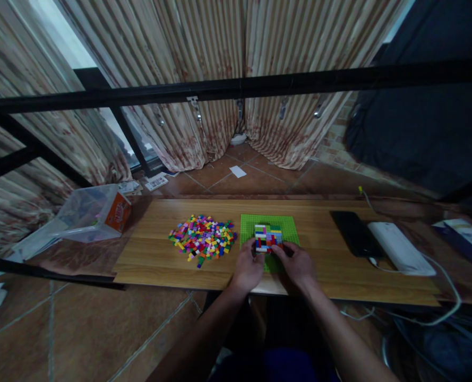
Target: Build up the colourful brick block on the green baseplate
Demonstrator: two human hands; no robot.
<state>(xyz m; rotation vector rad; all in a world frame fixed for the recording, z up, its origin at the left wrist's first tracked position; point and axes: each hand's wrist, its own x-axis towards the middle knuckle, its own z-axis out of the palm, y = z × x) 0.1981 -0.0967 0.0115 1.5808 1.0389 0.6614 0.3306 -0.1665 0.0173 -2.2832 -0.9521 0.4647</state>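
On the wooden board lies a green studded baseplate (247, 223), and over it is a small block structure (264, 239) of red, white, blue, yellow and green toy bricks. My left hand (248, 268) is closed on the structure's left side. From the right, my right hand (298, 265) grips its near right corner, thumb and fingers against the bricks. Whether the structure rests on the baseplate or is lifted a little, I cannot tell. A loose pile of small coloured bricks (204, 239) spreads on the board to the left of my hands.
A clear plastic bin (88, 212) with an orange label stands left of the board. At the right lie a black phone (357, 233) and a white power bank (401, 249) with cables. A dark metal bar (220, 90) crosses beyond the board, before the curtains.
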